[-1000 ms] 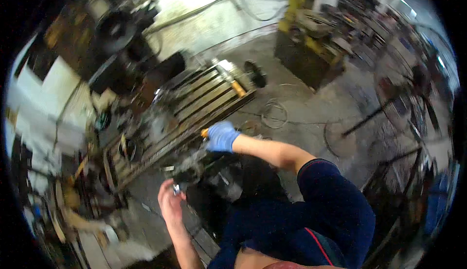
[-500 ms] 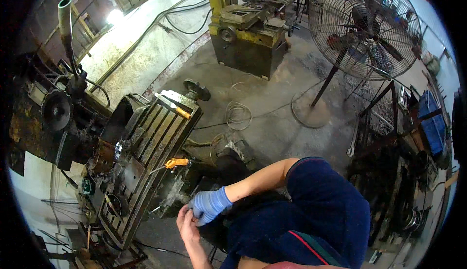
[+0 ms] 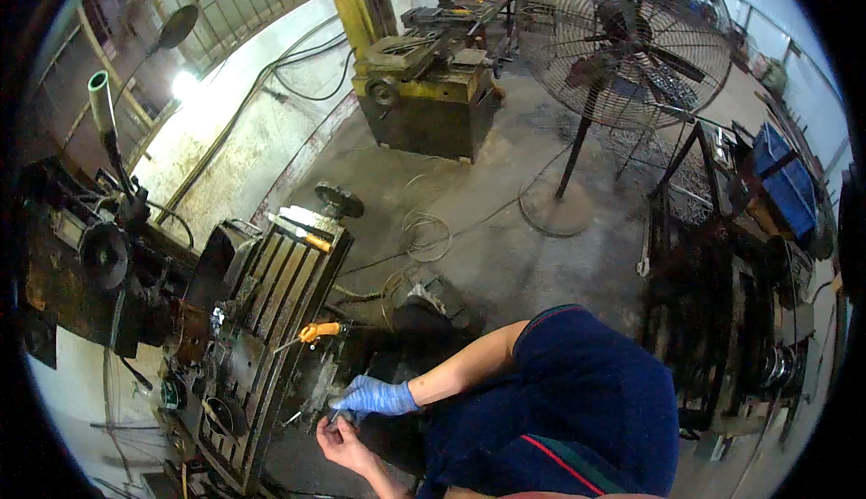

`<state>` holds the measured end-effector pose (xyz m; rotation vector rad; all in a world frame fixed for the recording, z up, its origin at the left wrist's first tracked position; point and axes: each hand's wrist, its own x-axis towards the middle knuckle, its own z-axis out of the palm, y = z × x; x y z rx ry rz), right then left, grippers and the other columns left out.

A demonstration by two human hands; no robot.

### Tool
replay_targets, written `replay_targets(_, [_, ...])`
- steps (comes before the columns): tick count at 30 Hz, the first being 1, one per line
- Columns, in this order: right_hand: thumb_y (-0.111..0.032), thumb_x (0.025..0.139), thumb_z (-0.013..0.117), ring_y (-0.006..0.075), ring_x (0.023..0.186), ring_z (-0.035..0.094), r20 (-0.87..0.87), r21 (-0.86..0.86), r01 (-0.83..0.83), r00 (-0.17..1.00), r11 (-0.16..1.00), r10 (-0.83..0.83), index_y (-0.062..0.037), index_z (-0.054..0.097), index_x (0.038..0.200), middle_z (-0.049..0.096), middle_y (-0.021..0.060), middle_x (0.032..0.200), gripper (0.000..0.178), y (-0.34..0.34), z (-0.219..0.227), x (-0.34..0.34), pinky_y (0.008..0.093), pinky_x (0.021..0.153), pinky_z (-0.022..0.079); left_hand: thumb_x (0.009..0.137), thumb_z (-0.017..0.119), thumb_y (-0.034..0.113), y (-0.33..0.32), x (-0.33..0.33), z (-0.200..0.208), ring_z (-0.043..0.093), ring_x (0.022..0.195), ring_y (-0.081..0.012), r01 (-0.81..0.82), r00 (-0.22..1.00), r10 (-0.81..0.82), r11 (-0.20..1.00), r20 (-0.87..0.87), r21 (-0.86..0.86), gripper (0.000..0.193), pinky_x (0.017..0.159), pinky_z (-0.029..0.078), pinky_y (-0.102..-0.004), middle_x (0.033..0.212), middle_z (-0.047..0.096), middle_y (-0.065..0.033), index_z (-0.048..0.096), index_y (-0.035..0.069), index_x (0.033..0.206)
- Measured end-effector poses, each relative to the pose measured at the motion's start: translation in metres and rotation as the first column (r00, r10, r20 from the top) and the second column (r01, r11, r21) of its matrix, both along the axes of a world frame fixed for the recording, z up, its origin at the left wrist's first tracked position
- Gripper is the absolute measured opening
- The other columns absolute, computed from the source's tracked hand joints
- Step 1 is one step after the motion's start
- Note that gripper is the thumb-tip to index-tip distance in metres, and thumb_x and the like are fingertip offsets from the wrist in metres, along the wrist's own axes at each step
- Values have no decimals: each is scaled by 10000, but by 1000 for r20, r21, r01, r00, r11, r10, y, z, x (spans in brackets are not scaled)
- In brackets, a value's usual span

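My left hand (image 3: 347,448), bare, is closed with its thumb and fingertips pinched together. Against it, at the fingertips, is my right hand (image 3: 379,397), in a blue knitted glove with the fingers pressed together. Something small and dark lies between the two hands, too small to name. Both hands are beside the long edge of a slotted metal machine table (image 3: 280,269). Near them, an orange-handled tool (image 3: 320,330) with a thin metal shaft lies at the table's edge.
At the table's far end lies another orange-handled tool (image 3: 317,242), near a handwheel (image 3: 339,199). Machine parts with a dark round wheel (image 3: 105,256) stand at left. Beyond are a yellow machine (image 3: 424,106), coiled cable (image 3: 427,235) on the floor, a large caged fan (image 3: 627,39) and a blue bin (image 3: 783,179).
The view has shifted, so the far machines appear lower and further left. My gloved fingers, curled over the bare hand before, are now straighter, and the bare hand's fingers are more bent.
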<state>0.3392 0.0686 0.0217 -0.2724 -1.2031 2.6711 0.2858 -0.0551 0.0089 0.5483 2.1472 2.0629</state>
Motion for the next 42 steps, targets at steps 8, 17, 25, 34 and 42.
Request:
replay_targets(8, [-244, 842, 596, 82, 527, 522, 58, 146, 48, 997, 988, -57, -12, 652, 727, 582, 26, 595, 266, -8, 20, 10, 253, 490, 451, 857, 563, 79, -3, 13, 7, 518, 657, -104, -67, 998, 67, 998, 1, 16, 116, 508, 434, -214, 778, 554, -52, 503, 3, 920])
replay_targets(17, [-319, 842, 587, 119, 464, 528, 87, -19, -47, 995, 999, 49, -43, 624, 732, 588, 49, 590, 299, -15, 10, 8, 253, 408, 420, 871, 534, 82, -10, 15, 8, 507, 575, -109, 27, 993, -46, 985, 110, 168, 76, 472, 434, -227, 743, 552, -52, 484, 26, 864])
replay_targets(25, [-317, 820, 603, 106, 514, 546, 129, 234, -134, 986, 963, 105, -81, 629, 747, 576, 24, 599, 249, -3, 12, 6, 228, 467, 439, 858, 543, 71, -9, -7, -5, 522, 544, -125, 67, 983, -83, 992, 165, 103, 76, 475, 453, -237, 709, 550, -58, 492, 18, 840])
replay_targets(34, [-400, 804, 617, 87, 494, 504, 246, 226, -238, 952, 945, 181, -69, 655, 708, 567, -1, 585, 346, 20, 2, -9, 228, 455, 411, 842, 590, 128, 8, -84, 6, 513, 569, -107, 128, 990, -138, 974, -42, -190, 156, 507, 438, -250, 689, 551, -49, 508, -5, 849])
replay_targets(42, [-413, 809, 612, 82, 516, 509, 246, 256, -314, 936, 914, 252, -73, 648, 708, 574, -2, 602, 356, 49, 15, 4, 223, 469, 418, 848, 588, 130, 15, -199, 31, 467, 564, -84, 39, 948, -125, 959, -294, -280, 161, 473, 412, -223, 660, 501, -14, 494, 3, 817])
